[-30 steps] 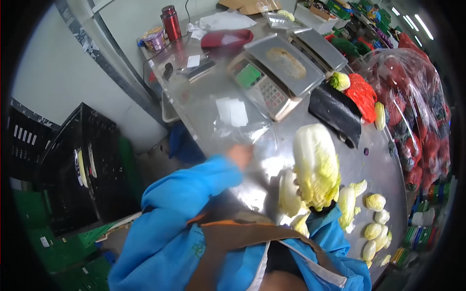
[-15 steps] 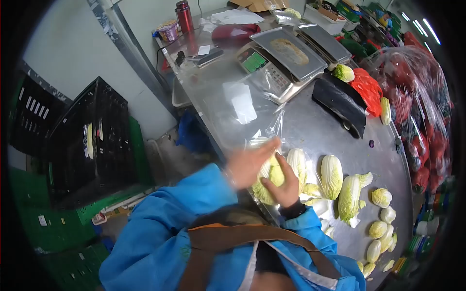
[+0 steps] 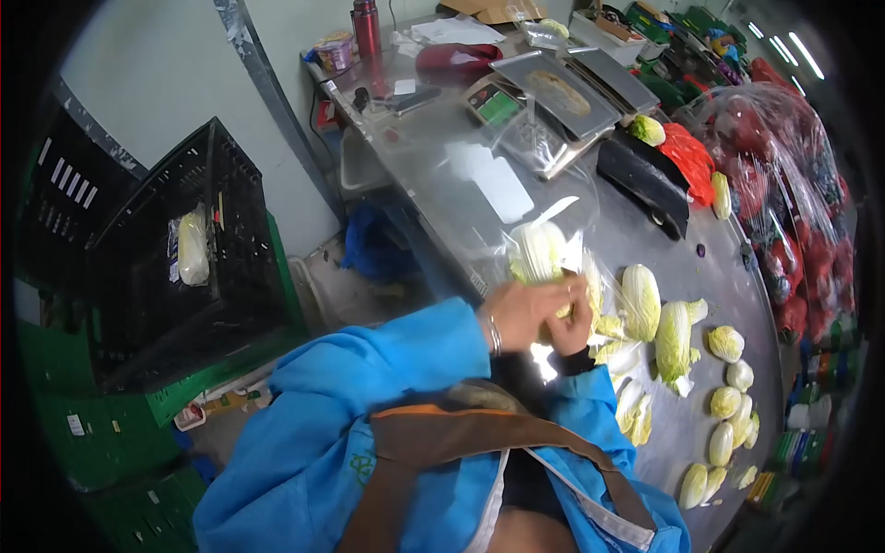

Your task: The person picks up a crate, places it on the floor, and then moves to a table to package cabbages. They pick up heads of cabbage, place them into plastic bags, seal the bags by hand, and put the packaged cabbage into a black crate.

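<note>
A napa cabbage (image 3: 536, 251) lies at the near table edge with its white end pointing away from me, and glossy clear plastic film spreads around it. My left hand (image 3: 527, 311), with a bracelet at the wrist, is closed at the cabbage's near end. Right against it, my right hand (image 3: 575, 321) is closed too, its fingers pinched together. Film shows beside the fingers, and they appear to grip it; the exact hold is hidden. Another napa cabbage (image 3: 641, 302) and a leafy one (image 3: 675, 343) lie to the right, near loose leaves (image 3: 634, 411).
A scale (image 3: 544, 101) stands at the back of the metal table (image 3: 627, 221). Small cabbages (image 3: 725, 343) line the right side. Bagged red produce (image 3: 784, 203) borders the table. At left, a black crate (image 3: 138, 304) holds a wrapped cabbage (image 3: 193, 246).
My hands have gone from lying over the cabbage to closing together at its near end. The cabbage now sits farther from me. My view has shifted, showing more of the black crate.
</note>
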`<state>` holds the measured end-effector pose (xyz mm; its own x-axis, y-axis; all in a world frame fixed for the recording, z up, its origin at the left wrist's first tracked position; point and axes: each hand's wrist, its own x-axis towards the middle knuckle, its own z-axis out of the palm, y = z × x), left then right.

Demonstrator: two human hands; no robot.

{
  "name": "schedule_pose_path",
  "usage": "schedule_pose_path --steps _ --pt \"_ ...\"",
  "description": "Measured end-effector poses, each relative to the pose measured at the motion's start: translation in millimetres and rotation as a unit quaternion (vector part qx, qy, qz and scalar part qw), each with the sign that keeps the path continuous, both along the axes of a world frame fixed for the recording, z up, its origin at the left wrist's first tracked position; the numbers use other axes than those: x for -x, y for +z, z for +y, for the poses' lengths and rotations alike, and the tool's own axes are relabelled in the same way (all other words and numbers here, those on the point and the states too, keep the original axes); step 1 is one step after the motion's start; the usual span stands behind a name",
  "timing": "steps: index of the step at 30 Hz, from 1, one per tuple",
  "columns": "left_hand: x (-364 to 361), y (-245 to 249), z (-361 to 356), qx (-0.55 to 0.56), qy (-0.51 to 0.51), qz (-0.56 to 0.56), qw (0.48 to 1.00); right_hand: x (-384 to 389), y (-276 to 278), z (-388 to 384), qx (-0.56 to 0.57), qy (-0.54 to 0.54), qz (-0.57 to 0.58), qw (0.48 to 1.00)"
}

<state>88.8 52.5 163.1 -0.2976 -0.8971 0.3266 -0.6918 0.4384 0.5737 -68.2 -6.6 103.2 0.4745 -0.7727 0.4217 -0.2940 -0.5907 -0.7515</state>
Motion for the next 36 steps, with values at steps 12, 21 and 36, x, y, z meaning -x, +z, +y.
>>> schedule_pose_path --steps 12,21,36 --pt "-27 42 18 -0.030 -0.180 -0.017 0.983 -24 4 27 -0.386 -0.045 -0.327 0.861" --pt "0 12 76 0.160 -0.241 -0.004 0.957 -53 13 18 -0.236 -0.326 -0.214 0.890" --pt "-29 -24 106 -0.371 -0.076 0.235 0.895 -31 -65 19 -0.101 -0.390 0.159 0.901"
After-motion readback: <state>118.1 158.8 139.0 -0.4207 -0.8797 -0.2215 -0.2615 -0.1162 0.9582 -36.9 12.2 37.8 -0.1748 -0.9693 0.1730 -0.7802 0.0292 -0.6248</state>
